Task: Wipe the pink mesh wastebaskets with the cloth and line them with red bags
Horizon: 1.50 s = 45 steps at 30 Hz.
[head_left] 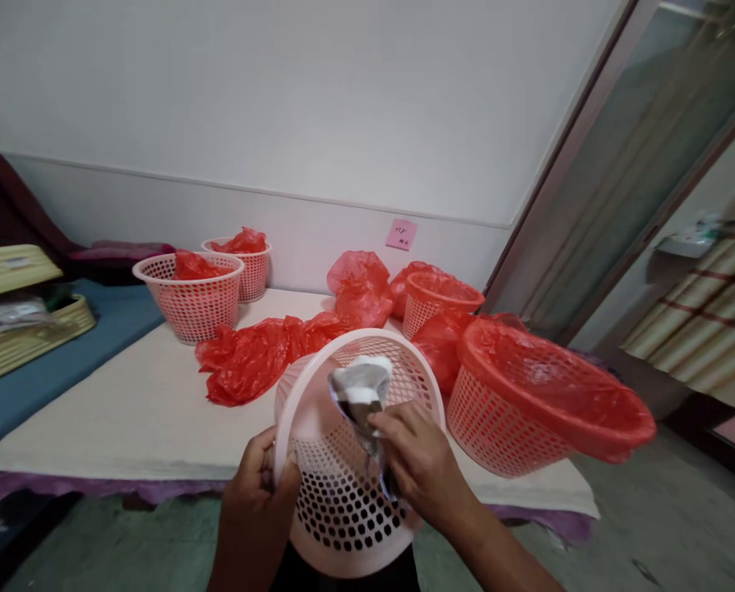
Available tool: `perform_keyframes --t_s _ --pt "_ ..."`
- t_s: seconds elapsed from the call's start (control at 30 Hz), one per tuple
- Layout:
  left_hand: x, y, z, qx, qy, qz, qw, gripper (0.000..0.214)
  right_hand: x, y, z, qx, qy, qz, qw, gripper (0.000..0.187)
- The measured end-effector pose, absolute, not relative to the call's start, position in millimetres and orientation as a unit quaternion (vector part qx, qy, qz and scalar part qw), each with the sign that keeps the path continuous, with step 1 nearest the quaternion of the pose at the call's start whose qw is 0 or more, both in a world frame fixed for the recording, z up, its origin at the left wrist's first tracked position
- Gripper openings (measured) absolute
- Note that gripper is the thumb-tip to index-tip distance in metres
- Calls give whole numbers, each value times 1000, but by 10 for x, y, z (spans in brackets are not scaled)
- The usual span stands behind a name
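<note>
A pale pink perforated plastic basket (318,534) is tipped toward me at the table's front edge, its open mouth facing me. My left hand (261,501) is closed round the left side of its rim. Inside the mouth, my right hand (420,460) pinches a crumpled cloth (362,388), white and grey with a dark part. The cloth's lower end hangs below the fingers. Behind the basket lies a heap of crumpled red plastic bags (253,362).
Two pink baskets (195,300) with red bags inside stand at the back left. On the right are a bag-lined basket (426,304) and a larger one (506,419). A pink note (401,234) is on the wall. An opened yellow case (28,337) lies far left.
</note>
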State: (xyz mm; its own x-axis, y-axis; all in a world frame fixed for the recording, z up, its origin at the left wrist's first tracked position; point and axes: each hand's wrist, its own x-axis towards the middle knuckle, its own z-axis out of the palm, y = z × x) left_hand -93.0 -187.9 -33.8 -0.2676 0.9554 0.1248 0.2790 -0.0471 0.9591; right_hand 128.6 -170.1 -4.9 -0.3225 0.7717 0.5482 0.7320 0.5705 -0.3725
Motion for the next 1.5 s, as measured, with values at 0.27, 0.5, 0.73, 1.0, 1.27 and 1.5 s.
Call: perform_keyframes --t_s 0.27,0.5,0.73,1.0,1.27,1.5 --pt "-920 -2003 -448 556 586 512 291 31 1133 -1598 -709 -508 -827 190 150 42" --pt "-864 -2023 -458 581 582 507 259 29 1293 -1310 -766 -575 -758 286 121 34" --pt "-903 -2027 -519 619 569 497 213 23 1402 -1119 -902 -575 -692 422 106 38" --pt "-882 -2025 -529 626 565 499 200 23 1344 -1240 -956 -559 -691 443 119 39" --pt "-861 -2000 -458 614 568 498 229 23 1173 -1122 -947 -596 -736 307 95 24" --pt "-836 -2034 -509 638 551 490 221 20 950 -1312 -1005 -583 -789 193 9 43"
